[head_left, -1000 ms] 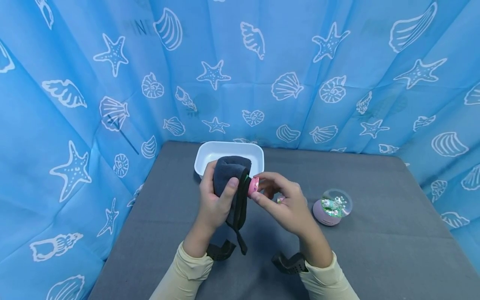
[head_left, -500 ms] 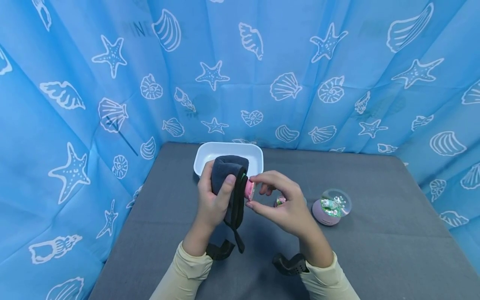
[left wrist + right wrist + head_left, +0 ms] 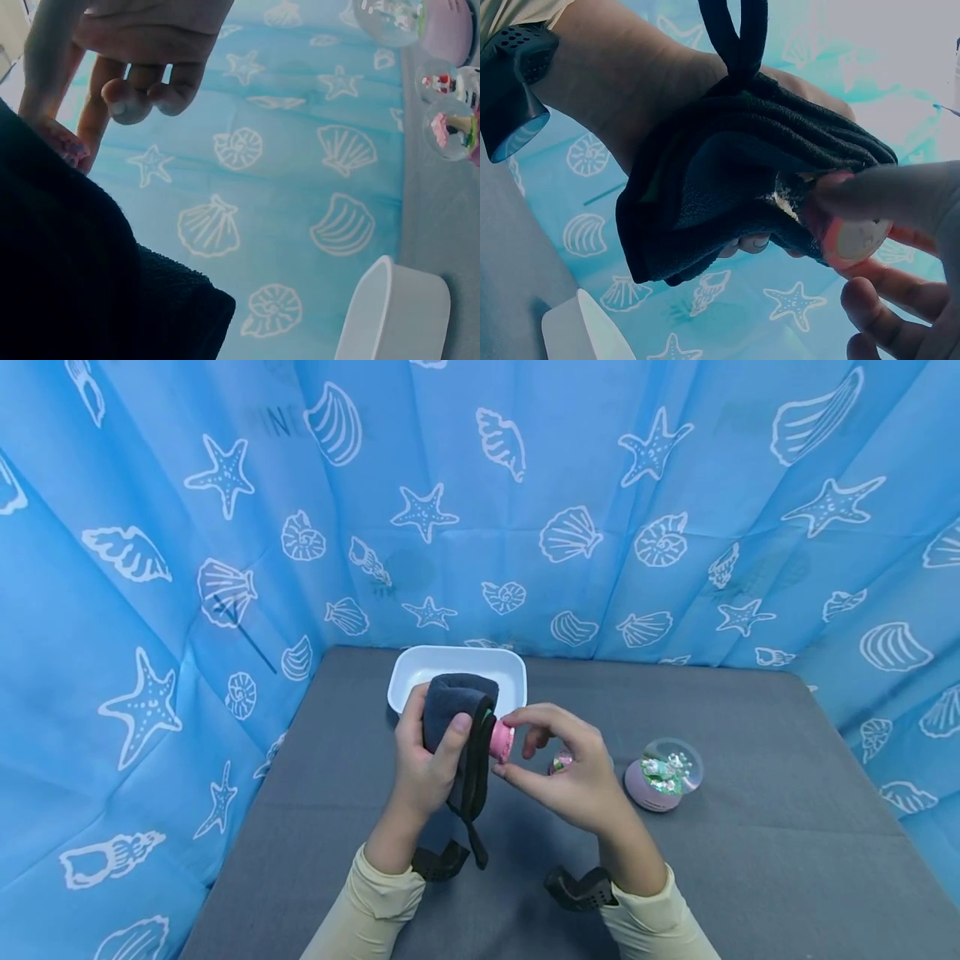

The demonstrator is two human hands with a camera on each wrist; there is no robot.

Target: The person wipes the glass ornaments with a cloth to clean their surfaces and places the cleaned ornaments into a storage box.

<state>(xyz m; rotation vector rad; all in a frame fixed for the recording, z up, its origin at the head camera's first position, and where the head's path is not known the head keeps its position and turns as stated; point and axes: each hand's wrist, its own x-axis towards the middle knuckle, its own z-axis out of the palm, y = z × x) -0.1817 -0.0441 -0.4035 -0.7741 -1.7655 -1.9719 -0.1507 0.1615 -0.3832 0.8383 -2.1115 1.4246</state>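
In the head view my left hand (image 3: 431, 760) grips a folded dark blue-grey towel (image 3: 453, 697) with black trim and a hanging loop. A small snow globe (image 3: 501, 742) sticks its round pink base out of the towel's right side. Its dome is mostly hidden in the folds. My right hand (image 3: 570, 768) pinches that base between thumb and index finger, with the other fingers loosely bent. In the right wrist view the underside of the pink base (image 3: 855, 240) carries a pale round patch, and the towel (image 3: 727, 180) wraps the other end.
A white plastic tub (image 3: 420, 664) stands behind the hands. To the right sits a larger pink snow globe (image 3: 663, 774). Two small snow globes, one with a pink tree (image 3: 450, 131) and one with a red-and-white figure (image 3: 442, 82), are on the grey table. A blue shell-print curtain surrounds it.
The pink base has turned between my right fingertips, and the thumb has slid toward its lower edge. Both hands have shifted slightly left; my left hand keeps its hold on the towel.
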